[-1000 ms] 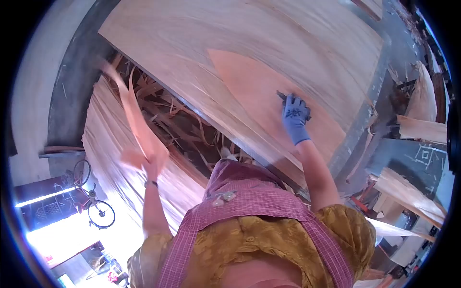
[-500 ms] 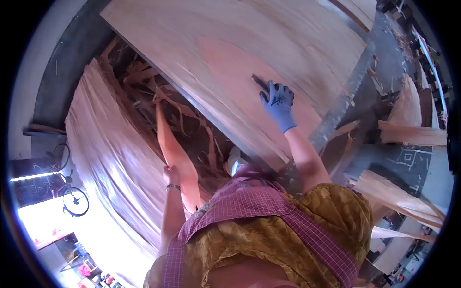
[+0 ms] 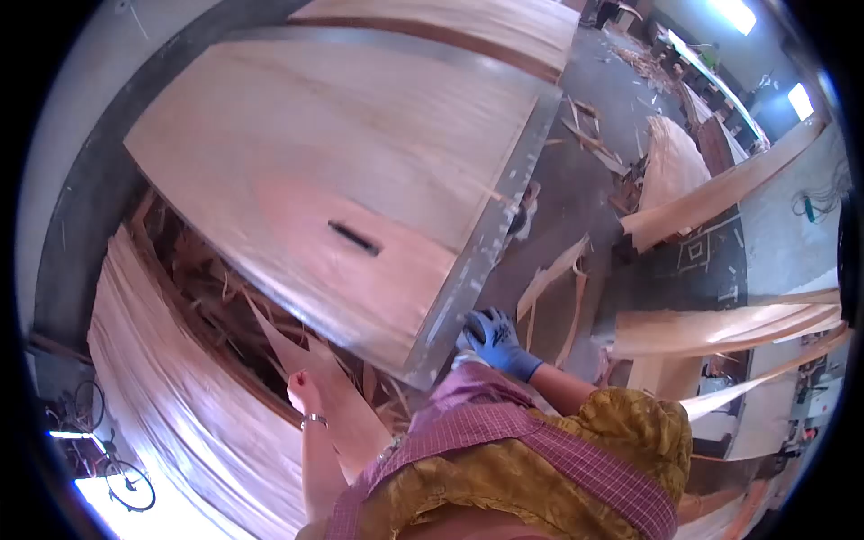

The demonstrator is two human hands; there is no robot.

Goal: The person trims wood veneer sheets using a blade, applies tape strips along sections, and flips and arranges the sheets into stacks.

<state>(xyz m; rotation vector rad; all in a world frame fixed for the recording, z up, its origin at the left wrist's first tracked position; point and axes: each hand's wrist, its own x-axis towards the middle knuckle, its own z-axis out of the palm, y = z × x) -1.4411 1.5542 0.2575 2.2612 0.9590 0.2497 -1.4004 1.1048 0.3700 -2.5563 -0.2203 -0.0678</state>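
Observation:
My bare left hand (image 3: 304,391) has its fingers closed round the edge of a thin veneer strip (image 3: 346,405), which hangs over the gap full of scraps. My right hand (image 3: 497,342), in a blue glove with dark fingertips, is beside the near right corner of the sheet-covered table (image 3: 438,319); what its curled fingers hold, if anything, is hidden. A dark narrow tool (image 3: 355,238) lies on the reddish patch of the wood sheet (image 3: 360,144), away from both hands.
A stack of wavy veneer sheets (image 3: 189,360) stands at the left. Veneer scraps (image 3: 216,292) fill the gap between stack and table. Long curled sheets (image 3: 720,328) lie at the right. A bicycle (image 3: 130,484) is at the lower left.
My right hand has let go of the dark tool and moved down to the table's near corner. My left hand has moved lower with the veneer strip. The view has turned right.

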